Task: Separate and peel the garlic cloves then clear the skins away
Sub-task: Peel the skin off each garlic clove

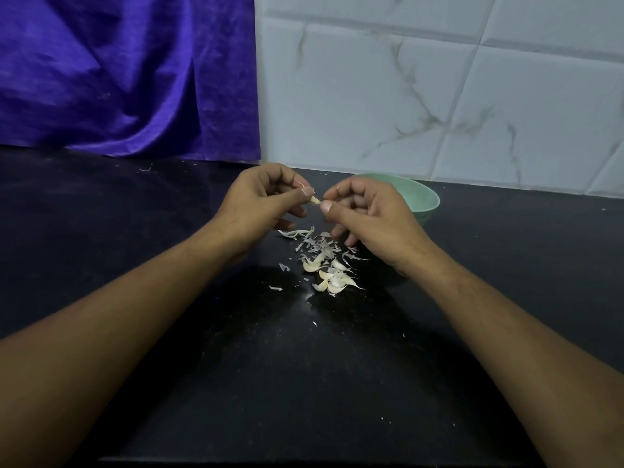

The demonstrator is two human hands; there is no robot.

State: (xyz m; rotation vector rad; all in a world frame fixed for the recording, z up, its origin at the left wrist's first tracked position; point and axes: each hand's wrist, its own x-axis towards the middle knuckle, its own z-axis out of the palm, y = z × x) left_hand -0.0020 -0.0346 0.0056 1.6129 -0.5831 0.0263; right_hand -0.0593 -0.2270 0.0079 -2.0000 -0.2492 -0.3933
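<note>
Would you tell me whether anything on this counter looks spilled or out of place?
Garlic skins lie scattered on the black counter beside the cloves, with stray flakes, one near the purple cloth. Expected from peeling; the green bowl stands upright, nothing looks damaged.

We can read no text, label, brand, number or sign anywhere in this view.
</note>
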